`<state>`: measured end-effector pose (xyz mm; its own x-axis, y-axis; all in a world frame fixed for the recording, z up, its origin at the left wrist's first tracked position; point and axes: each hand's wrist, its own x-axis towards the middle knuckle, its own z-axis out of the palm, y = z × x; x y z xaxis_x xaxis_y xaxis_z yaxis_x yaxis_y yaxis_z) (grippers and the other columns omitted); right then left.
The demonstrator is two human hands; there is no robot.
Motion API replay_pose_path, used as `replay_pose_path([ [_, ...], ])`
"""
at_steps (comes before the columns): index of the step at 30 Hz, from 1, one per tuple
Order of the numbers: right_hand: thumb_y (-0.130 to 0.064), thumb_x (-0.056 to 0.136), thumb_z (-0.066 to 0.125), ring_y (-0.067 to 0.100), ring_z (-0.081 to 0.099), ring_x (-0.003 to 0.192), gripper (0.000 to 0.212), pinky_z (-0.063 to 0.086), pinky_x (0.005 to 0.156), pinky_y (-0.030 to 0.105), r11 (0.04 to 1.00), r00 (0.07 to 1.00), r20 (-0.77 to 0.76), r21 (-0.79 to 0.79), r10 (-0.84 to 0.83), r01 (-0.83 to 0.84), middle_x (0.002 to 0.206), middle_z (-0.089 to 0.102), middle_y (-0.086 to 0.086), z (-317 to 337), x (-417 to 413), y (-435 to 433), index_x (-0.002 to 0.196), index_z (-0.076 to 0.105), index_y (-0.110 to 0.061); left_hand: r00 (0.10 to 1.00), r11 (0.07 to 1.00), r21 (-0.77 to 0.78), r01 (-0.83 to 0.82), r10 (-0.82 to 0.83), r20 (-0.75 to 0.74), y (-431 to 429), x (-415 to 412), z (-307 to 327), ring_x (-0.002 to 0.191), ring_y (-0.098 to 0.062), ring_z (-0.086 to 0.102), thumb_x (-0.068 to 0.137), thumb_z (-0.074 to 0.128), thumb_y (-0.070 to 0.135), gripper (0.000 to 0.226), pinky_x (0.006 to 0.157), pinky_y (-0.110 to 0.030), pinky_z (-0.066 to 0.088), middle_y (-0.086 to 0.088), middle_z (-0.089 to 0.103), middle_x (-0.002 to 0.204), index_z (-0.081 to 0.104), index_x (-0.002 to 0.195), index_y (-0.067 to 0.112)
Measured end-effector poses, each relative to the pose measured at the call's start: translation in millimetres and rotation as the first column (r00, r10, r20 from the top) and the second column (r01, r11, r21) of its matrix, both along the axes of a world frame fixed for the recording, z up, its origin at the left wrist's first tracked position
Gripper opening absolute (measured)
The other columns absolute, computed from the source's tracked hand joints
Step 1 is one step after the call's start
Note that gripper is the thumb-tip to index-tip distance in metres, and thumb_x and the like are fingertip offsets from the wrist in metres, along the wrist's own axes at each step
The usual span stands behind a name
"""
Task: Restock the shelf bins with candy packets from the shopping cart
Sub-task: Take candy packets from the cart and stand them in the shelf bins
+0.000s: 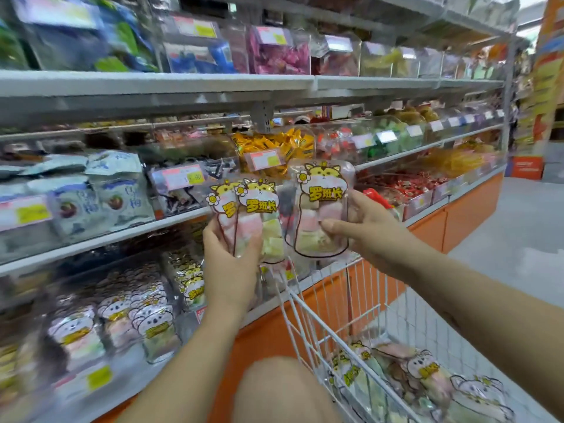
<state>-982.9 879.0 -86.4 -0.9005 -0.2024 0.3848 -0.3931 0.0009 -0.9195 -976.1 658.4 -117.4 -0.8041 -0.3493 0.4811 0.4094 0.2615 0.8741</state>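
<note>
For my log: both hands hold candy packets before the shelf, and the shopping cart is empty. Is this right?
Not quite. The left hand and right hand do hold candy packets, but the shopping cart is not empty: the head view shows more packets lying in it.

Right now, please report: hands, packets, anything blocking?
Left hand grips overlapping packets. Right hand grips one packet. More packets in cart. Nothing blocks shelf bins.
</note>
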Motion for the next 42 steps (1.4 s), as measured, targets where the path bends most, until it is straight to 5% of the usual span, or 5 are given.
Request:
replay_pose_path([
  [14,0.003,0.082,0.069,0.014,0.059,0.077,0.040,0.048,0.065,0.020,0.996,0.971,0.230,-0.065,0.069,-0.056,0.088,0.064,0.001,-23,-70,-224,0.113,0.056,-0.019,0.970,0.974,0.096,-0.204,0.187,0.157,-170,-23,-28,0.118,-0.020,0.056,0.096,0.057,0.049,0.057,0.103,-0.044,0.044,0.006,0.056,0.128,0.038,0.144,0.025],
  [23,0.002,0.086,0.063,0.002,0.050,0.053,0.044,0.038,0.044,0.014,1.000,0.946,0.323,-0.010,0.016,-0.014,0.075,0.045,-0.009,-107,-124,-237,0.079,0.038,-0.033,0.943,0.979,-0.178,-0.101,0.151,0.296,-174,-77,-74,0.107,-0.008,0.045,0.102,0.052,0.036,0.046,0.077,-0.020,0.029,0.011,0.048,0.124,0.037,0.143,0.024],
  [31,0.000,0.079,0.069,0.005,0.060,0.090,0.059,0.049,0.080,0.026,0.988,0.982,0.188,0.154,-0.003,-0.027,0.101,0.062,-0.010,-128,-149,-224,0.128,0.045,-0.023,0.913,0.929,-0.355,0.107,0.050,0.405,-197,-115,-85,0.062,0.012,0.052,0.092,0.067,0.013,0.021,0.057,-0.007,0.038,0.013,0.053,0.081,0.053,0.107,0.015],
  [36,-0.004,0.084,0.069,-0.005,0.055,0.092,0.051,0.041,0.073,0.006,0.963,0.993,0.110,0.268,-0.052,0.021,0.103,0.058,-0.014,-134,-157,-220,0.124,0.043,-0.021,0.883,0.826,-0.529,0.195,0.087,0.461,-210,-136,-87,0.081,-0.006,0.056,0.080,0.080,0.032,0.028,0.073,-0.025,0.045,0.012,0.060,0.088,0.055,0.093,0.031],
  [42,-0.017,0.081,0.079,0.013,0.052,0.102,0.058,0.039,0.078,0.023,0.869,0.990,0.050,0.486,-0.134,0.093,0.101,0.051,-0.010,-128,-161,-211,0.128,0.043,-0.017,0.845,0.695,-0.671,0.261,0.172,0.506,-197,-152,-84,0.089,-0.010,0.057,0.081,0.078,0.029,0.032,0.080,-0.025,0.042,0.014,0.060,0.087,0.052,0.100,0.025],
])
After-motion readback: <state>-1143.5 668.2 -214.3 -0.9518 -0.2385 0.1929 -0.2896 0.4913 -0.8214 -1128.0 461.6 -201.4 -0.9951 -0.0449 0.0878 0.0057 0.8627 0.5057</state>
